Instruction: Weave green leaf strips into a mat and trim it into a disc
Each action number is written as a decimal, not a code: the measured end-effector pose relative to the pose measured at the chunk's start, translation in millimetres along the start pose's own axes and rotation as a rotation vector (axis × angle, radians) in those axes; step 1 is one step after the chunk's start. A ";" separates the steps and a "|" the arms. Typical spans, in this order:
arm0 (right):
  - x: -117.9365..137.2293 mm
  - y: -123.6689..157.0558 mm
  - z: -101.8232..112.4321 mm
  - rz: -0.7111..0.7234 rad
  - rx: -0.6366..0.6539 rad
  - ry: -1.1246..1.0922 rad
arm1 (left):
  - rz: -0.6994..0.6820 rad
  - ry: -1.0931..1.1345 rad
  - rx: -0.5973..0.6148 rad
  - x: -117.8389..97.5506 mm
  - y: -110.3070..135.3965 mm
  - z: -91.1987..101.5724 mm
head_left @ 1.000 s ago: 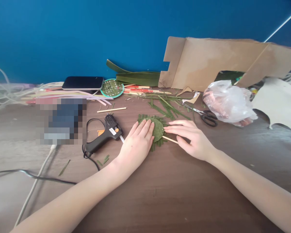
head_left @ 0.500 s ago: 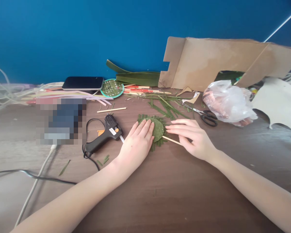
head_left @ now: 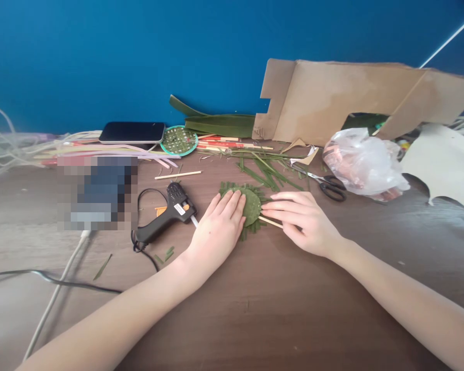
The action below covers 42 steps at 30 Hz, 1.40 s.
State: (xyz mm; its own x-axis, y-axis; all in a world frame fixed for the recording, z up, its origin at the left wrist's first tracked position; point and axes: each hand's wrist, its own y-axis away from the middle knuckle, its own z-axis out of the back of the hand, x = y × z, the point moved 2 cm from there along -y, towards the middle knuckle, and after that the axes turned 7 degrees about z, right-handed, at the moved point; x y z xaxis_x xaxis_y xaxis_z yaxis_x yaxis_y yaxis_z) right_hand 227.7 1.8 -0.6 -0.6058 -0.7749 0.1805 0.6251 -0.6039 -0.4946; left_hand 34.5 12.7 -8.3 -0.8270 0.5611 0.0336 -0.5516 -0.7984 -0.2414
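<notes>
A round green leaf disc with a fringe of cut leaf strips lies on the table. My left hand rests flat over its left part, fingers stretched out and together, hiding that side. From the lower right edge of the disc sticks out a thin wooden stick. My right hand is open, its fingertips at the disc's right edge. The stick's outer end disappears beneath this hand near the thumb. Left of my left hand lies a black hot glue gun.
Black-handled scissors, a plastic bag and folded cardboard stand right and back. Leaf strips, a loose stick, a teal-rimmed round piece and a phone lie behind. Cables cross the left.
My right hand has shifted slightly left, its fingertips closer onto the disc's edge and covering more of the stick. My left hand and the disc have stayed in place.
</notes>
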 end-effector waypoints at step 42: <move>1.2 0.6 0.2 0.041 0.149 0.057 | -0.008 0.005 -0.028 0.0 0.8 -1.2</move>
State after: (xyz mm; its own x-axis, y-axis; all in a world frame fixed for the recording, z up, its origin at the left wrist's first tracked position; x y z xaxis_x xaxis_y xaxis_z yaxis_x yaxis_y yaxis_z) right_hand 227.5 0.5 -0.4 -0.6022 -0.7904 0.1120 0.7135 -0.5958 -0.3687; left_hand 34.2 12.3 -9.7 -0.8221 0.5686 0.0308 -0.5548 -0.7876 -0.2682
